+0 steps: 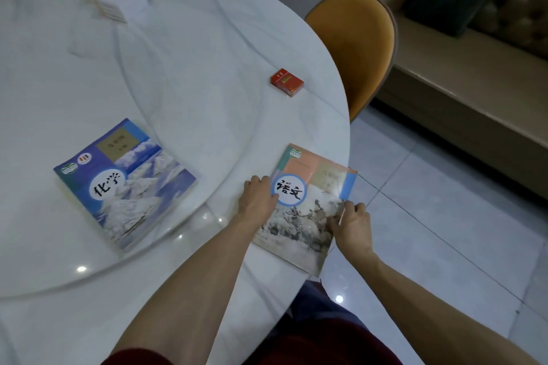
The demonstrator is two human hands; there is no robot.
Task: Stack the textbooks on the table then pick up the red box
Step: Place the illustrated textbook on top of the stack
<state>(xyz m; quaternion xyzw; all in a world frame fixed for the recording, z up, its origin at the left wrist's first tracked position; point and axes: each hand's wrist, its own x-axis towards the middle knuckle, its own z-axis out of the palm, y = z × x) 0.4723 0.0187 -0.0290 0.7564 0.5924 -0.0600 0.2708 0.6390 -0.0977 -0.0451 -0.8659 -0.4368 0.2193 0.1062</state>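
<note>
Both hands on the pink book (308, 207) rn: left hand (257, 197) pinching its left edge, right hand (351, 224) w/ a grip on the right edge, which hangs a bit past the table (192, 68) rim. I see the blue book (124, 182) flat, well apart to the left. Red box (287, 82) sits further back near the table's right edge, untouched.

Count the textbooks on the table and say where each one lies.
2. The blue textbook lies on the glass turntable, left. The pale textbook lies at the table's right edge, held by the left hand and right hand.
</note>
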